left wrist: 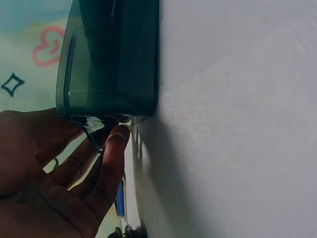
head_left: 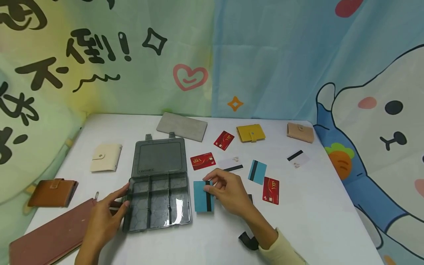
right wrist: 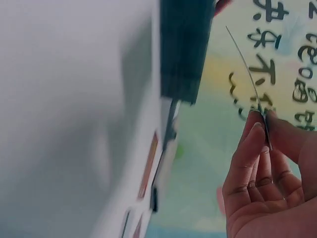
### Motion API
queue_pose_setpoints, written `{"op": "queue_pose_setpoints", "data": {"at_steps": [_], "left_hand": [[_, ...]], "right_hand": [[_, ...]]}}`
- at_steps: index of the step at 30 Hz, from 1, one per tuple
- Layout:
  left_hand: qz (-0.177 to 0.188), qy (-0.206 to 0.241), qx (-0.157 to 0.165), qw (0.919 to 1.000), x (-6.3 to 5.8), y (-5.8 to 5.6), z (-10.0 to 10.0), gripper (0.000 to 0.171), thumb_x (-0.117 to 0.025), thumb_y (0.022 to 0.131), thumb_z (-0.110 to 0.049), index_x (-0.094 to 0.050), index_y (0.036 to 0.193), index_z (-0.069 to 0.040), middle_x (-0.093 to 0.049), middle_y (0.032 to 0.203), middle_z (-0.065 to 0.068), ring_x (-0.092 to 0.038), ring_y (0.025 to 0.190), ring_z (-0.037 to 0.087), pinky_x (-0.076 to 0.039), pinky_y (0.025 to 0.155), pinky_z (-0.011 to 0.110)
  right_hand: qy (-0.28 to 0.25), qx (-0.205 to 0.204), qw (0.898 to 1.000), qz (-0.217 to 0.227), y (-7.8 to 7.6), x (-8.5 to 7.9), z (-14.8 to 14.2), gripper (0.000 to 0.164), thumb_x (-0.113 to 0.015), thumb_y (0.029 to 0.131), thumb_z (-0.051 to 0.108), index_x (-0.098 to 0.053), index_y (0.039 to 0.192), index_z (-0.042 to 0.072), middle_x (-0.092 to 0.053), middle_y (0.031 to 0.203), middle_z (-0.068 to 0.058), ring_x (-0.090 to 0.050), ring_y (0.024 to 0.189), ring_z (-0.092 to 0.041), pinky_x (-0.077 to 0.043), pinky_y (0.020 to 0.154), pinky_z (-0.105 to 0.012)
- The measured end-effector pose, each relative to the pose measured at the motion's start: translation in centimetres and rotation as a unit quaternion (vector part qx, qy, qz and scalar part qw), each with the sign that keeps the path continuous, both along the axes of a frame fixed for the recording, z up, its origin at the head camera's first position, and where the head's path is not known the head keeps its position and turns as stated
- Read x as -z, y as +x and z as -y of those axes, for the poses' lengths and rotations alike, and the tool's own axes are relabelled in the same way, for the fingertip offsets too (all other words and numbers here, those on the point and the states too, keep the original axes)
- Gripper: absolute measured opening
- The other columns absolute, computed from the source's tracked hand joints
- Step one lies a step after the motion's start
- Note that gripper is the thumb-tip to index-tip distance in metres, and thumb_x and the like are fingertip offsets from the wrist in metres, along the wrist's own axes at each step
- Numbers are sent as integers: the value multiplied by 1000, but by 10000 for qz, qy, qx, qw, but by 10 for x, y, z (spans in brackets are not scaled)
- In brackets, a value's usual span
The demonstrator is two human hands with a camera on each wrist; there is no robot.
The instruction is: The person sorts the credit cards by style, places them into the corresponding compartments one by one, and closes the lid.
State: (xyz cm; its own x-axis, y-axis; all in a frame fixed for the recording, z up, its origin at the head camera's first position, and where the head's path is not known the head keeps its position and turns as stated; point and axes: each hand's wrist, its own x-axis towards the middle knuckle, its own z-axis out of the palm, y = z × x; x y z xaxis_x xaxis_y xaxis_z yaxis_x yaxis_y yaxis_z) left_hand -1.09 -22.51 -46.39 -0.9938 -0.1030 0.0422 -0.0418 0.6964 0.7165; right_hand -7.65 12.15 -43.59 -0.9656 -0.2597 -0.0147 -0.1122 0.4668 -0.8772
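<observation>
My right hand (head_left: 225,187) pinches a blue card (head_left: 200,197) with a dark stripe between thumb and fingers, just right of a clear dark plastic compartment box (head_left: 159,213). In the right wrist view the card (right wrist: 244,64) appears edge-on, raised off the table. The box lies with its lid (head_left: 160,156) folded back, and I see no cards in its compartments. My left hand (head_left: 107,217) holds the box's left side by the edge. Seen from the left wrist, its fingertips touch the box's end wall (left wrist: 114,94).
Red VIP cards (head_left: 203,161), another blue card (head_left: 257,172) and clear striped cards (head_left: 299,159) lie right of the box. Wallets stand around: cream (head_left: 105,158), brown (head_left: 53,193), maroon (head_left: 56,233), grey (head_left: 182,126), yellow (head_left: 250,133), tan (head_left: 300,133). A black object (head_left: 248,241) sits by my right forearm.
</observation>
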Motion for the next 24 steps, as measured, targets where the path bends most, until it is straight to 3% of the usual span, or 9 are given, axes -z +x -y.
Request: {"op": "queue_pose_setpoints", "data": {"at_steps": [7, 14, 18, 24], "left_hand": [[-87, 56, -27, 9999, 1, 0, 0, 56, -68, 93, -3, -54, 145, -17, -62, 136, 20, -72, 92, 33, -55, 63, 24], [-118, 129, 13, 9998, 1, 0, 0, 55, -66, 94, -3, -53, 145, -17, -62, 135, 20, -72, 95, 34, -55, 65, 23], [-149, 117, 4, 9998, 1, 0, 0, 55, -66, 94, -3, -53, 146, -16, -63, 133, 21, -71, 95, 34, -55, 65, 22], [-128, 71, -32, 9999, 0, 0, -1, 55, -66, 93, -3, -53, 145, -16, -63, 133, 21, -71, 94, 33, -55, 65, 23]], "right_hand": [[-254, -369, 9990, 76, -5, 2, 31, 19, -74, 90, 23, -72, 108, 26, -67, 84, 6, -65, 67, -23, -53, 59, -26], [55, -688, 9976, -105, -4, 10, 50, 16, -75, 90, 24, -74, 106, 27, -68, 87, 11, -60, 69, -9, -50, 61, -23], [439, -884, 9936, -557, -1, 13, 58, 14, -76, 89, 23, -75, 103, 25, -69, 89, 11, -61, 74, -5, -50, 67, -21], [1489, -838, 9749, -1427, 1, 17, 58, 22, -82, 83, 31, -77, 104, 25, -63, 101, 7, -59, 89, -11, -46, 73, -22]]}}
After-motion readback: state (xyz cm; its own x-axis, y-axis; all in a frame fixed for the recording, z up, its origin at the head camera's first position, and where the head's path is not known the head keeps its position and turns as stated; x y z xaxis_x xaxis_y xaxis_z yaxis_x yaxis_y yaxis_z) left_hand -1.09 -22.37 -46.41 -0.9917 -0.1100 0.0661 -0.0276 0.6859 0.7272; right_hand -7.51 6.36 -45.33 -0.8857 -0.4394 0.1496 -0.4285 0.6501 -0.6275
